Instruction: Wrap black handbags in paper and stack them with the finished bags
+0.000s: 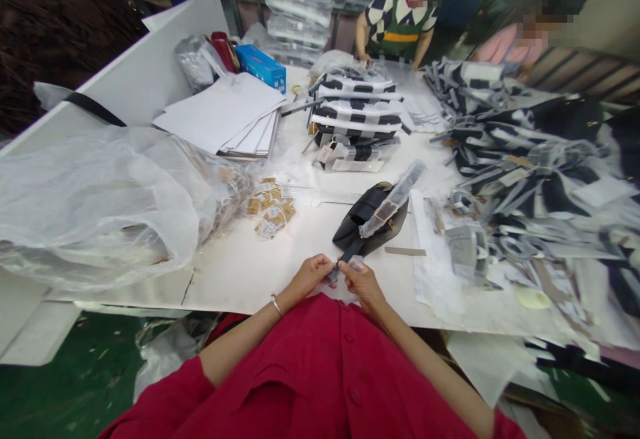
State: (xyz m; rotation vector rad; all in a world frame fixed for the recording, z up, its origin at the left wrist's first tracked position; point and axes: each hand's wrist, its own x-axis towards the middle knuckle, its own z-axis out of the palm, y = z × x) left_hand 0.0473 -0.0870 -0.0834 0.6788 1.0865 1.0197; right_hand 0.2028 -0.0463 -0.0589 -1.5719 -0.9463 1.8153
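Evidently both hands are busy at one spot at the lower centre of the frame: the left hand (316,272) has its fingers bent and pinched at the end of a narrow, flat, dark strap (353,249), and the right hand (363,283) is nearly closed, gripping that strap just beside it, between thumb and fingers. The strap runs up to a dark, soft-sided handbag with a leathery look (361,211), which lies on the white surface (230,272) a little right of centre, strap end towards the person, probably so that both hands can work on it close to the body. A long strap with a buckle, sleeved in transparent plastic (395,200), lies across the bag, perhaps to be out of the way. Counting, I make it one bag at the hands, one flat grey-brown strip (405,251) to its right, one bright blue box (263,67) at upper left, and at least three black-and-white wrapped bags (356,122) lined up at upper centre, seemingly packed close to save room. The small tan paper tags (273,205), left of centre, overlap too much to count. Two other people are at upper right.
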